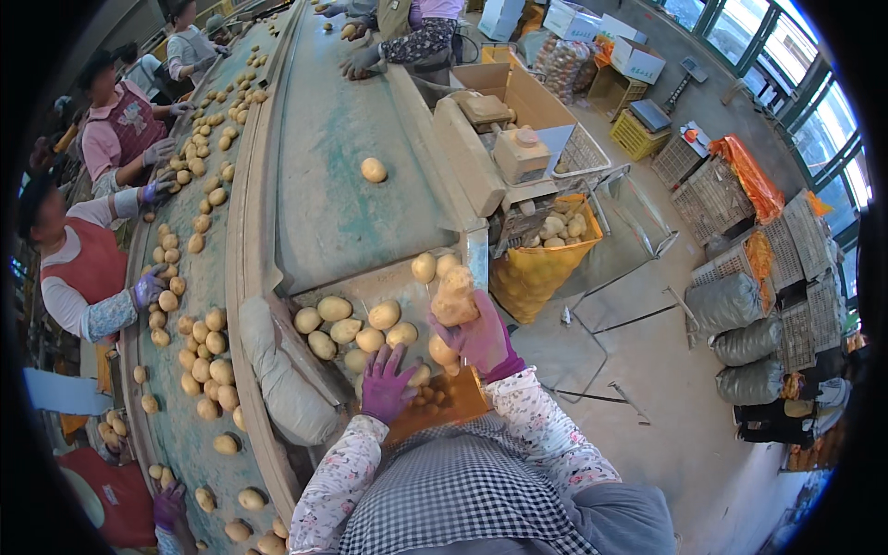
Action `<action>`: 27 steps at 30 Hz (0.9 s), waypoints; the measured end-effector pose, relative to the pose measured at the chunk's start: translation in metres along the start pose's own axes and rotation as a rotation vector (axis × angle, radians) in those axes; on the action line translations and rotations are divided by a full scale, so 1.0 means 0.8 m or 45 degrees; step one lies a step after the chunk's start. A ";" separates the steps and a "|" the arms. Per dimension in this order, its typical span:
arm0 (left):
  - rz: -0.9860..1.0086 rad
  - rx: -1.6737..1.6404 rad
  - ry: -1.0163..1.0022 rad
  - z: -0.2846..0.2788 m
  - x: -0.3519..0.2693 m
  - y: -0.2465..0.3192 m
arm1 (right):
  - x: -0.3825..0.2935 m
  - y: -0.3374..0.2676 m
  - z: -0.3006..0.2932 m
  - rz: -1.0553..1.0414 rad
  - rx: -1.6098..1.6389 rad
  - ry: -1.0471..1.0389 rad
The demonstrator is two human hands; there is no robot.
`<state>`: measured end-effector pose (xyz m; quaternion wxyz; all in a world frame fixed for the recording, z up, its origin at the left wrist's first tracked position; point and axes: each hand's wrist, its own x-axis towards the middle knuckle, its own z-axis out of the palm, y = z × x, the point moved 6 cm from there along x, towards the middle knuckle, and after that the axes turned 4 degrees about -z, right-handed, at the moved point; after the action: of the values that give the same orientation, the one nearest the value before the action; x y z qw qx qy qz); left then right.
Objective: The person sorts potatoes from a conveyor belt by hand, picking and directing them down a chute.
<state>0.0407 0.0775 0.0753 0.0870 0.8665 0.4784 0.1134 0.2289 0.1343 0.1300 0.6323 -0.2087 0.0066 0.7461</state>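
Observation:
My right hand [480, 338], in a purple glove, holds a large knobbly potato [454, 297] above the right side of the chute at the belt's end. My left hand [389, 383], gloved alike, rests with spread fingers on potatoes at the chute's lower edge; whether it grips one I cannot tell. Several potatoes [334, 309] lie on the chute to the left and ahead of it. Below both hands an orange mesh bag [454, 402] hangs with potatoes inside. A single potato [373, 170] lies on the green conveyor belt [333, 208] beyond.
A second conveyor [173, 409] with many potatoes runs at the left, with co-workers along its far side. A filled yellow mesh bag [531, 277], a cardboard box [506, 83] and a metal frame [596, 333] stand at the right. Another worker's gloved hand [361, 62] rests on the belt's far part.

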 end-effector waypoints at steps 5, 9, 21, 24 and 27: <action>-0.018 -0.004 0.057 0.008 0.008 0.017 | -0.020 -0.042 -0.019 -0.238 -0.172 -0.020; -0.063 -0.024 0.044 0.021 -0.001 0.006 | -0.063 -0.124 -0.001 -1.160 -0.712 0.189; -0.147 -0.030 -0.088 0.002 -0.036 0.006 | -0.058 -0.307 -0.073 -1.945 -1.290 0.878; -0.101 -0.041 -0.097 0.004 -0.032 0.005 | -0.063 -0.200 -0.031 -1.874 -1.429 0.522; -0.074 -0.067 -0.060 0.008 -0.013 0.029 | -0.059 -0.151 0.009 -1.792 -1.700 0.237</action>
<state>0.0556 0.0560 0.0743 0.1244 0.8520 0.4979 0.1031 0.3468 0.1160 0.1823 0.6822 -0.5384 -0.4938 0.0285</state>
